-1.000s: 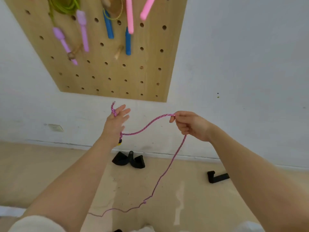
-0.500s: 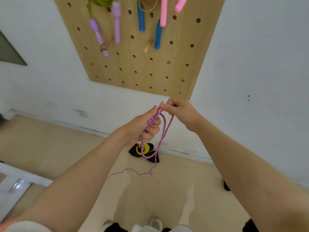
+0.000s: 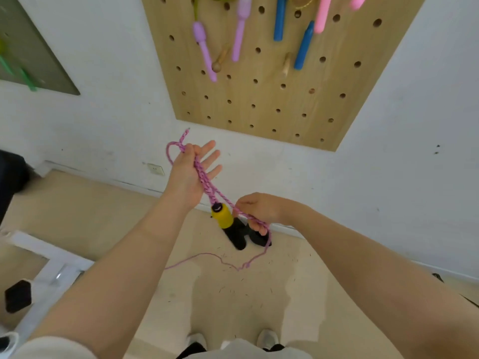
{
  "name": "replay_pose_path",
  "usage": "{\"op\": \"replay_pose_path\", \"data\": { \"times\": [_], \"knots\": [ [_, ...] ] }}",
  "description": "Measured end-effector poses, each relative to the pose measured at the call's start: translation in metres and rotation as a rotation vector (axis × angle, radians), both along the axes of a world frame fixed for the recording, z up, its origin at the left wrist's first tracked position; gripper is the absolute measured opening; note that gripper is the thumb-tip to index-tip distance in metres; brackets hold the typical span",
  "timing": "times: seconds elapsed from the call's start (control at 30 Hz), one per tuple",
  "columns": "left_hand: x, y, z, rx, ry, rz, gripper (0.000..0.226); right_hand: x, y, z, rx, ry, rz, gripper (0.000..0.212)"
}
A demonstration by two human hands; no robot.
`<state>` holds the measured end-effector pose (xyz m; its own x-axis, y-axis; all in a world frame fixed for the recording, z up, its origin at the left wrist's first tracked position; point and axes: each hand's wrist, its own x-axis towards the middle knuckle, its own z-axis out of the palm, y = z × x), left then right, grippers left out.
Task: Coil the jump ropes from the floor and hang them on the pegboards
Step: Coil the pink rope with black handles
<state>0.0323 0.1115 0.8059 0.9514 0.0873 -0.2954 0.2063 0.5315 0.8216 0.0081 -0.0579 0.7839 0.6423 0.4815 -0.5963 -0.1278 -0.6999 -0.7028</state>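
Two bare hands at work on one pink jump rope point(image 3: 207, 185). Left hand point(image 3: 190, 174): raised, palm showing, fingers point(image 3: 211, 161) mostly straight and spread; thumb pins several strands of the rope against the palm, with a small loop and a loose end standing up above the thumb. Right hand point(image 3: 255, 209): lower and to the right, fingers curled, pinching the same rope where it leaves the bundle. From the left palm the strands run down to a yellow handle point(image 3: 223, 216) with a black grip, which hangs just beside the right hand. Below the right hand one single strand drops to the floor point(image 3: 259, 301) and trails leftward across it in loose bends, out of sight behind the left forearm.

Wooden pegboard point(image 3: 259, 99): fixed to the white wall above the hands. Hanging on it: two lilac handles point(image 3: 239, 29), two blue handles point(image 3: 303, 47), two pink handles point(image 3: 321, 15), a green cord at the top edge, and bare wooden pegs point(image 3: 220, 60).

Floor items: black objects point(image 3: 256, 238) against the wall edge, partly hidden behind the hanging handle; their kind cannot be told. White shoes point(image 3: 268, 338) at the bottom edge. White frame point(image 3: 46, 260) at the left edge.
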Motion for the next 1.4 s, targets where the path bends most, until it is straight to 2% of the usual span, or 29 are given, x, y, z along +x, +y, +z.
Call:
{"op": "replay_pose_path", "data": {
  "times": [0.1, 0.17, 0.23, 0.33, 0.4, 0.5, 0.57, 0.63, 0.7, 0.77, 0.83, 0.93, 1.07, 1.17, 1.23, 1.3, 1.4],
  "knots": [
    [0.007, 0.029, -0.027, 0.363, 0.106, -0.012, 0.034, -0.003, 0.009, 0.019, 0.039, 0.109, 0.157, 0.021],
    [0.002, 0.04, -0.042, 0.474, 0.096, -0.186, 0.036, -0.001, 0.015, 0.032, 0.173, 0.062, 0.172, 0.017],
    [-0.007, 0.042, -0.046, 0.413, 0.053, -0.39, 0.035, 0.002, 0.023, 0.043, 0.303, -0.081, 0.038, 0.014],
    [-0.02, 0.032, -0.028, 0.134, 0.064, -0.609, 0.029, 0.012, 0.029, 0.048, 0.37, -0.337, -0.24, 0.024],
    [-0.025, 0.028, -0.016, 0.017, 0.088, -0.652, 0.028, 0.018, 0.031, 0.046, 0.324, -0.443, -0.325, 0.03],
    [-0.025, 0.028, -0.007, -0.09, 0.138, -0.688, 0.035, 0.024, 0.033, 0.038, 0.188, -0.51, -0.355, 0.029],
    [-0.023, 0.03, -0.002, -0.09, 0.149, -0.723, 0.047, 0.024, 0.035, 0.034, 0.152, -0.526, -0.371, 0.024],
    [-0.021, 0.03, 0.003, -0.068, 0.142, -0.771, 0.056, 0.023, 0.035, 0.033, 0.255, -0.428, -0.366, 0.018],
    [-0.017, 0.032, 0.009, -0.039, 0.16, -0.822, 0.057, 0.021, 0.033, 0.033, 0.336, -0.296, -0.337, 0.028],
    [-0.014, 0.036, 0.013, -0.006, 0.192, -0.866, 0.057, 0.02, 0.032, 0.032, 0.338, -0.254, -0.309, 0.038],
    [-0.011, 0.038, 0.016, 0.018, 0.21, -0.863, 0.059, 0.02, 0.032, 0.033, 0.366, -0.24, -0.305, 0.041],
    [-0.008, 0.039, 0.021, 0.045, 0.21, -0.801, 0.06, 0.022, 0.034, 0.035, 0.41, -0.193, -0.252, 0.033],
    [-0.003, 0.042, 0.029, 0.044, 0.19, -0.751, 0.065, 0.024, 0.039, 0.042, 0.392, -0.224, -0.189, 0.025],
    [-0.001, 0.04, 0.031, 0.054, 0.132, -0.697, 0.066, 0.025, 0.037, 0.047, 0.639, -0.116, -0.299, 0.029],
    [-0.001, 0.039, 0.031, -0.013, 0.076, -0.62, 0.066, 0.027, 0.034, 0.049, 0.849, 0.006, -0.404, 0.031],
    [-0.002, 0.038, 0.03, -0.172, 0.002, -0.526, 0.067, 0.029, 0.034, 0.051, 0.963, 0.06, -0.493, 0.032],
    [-0.005, 0.036, 0.032, -0.332, -0.129, -0.446, 0.058, 0.03, 0.036, 0.051, 0.938, 0.032, -0.59, 0.035]
  ]
}}
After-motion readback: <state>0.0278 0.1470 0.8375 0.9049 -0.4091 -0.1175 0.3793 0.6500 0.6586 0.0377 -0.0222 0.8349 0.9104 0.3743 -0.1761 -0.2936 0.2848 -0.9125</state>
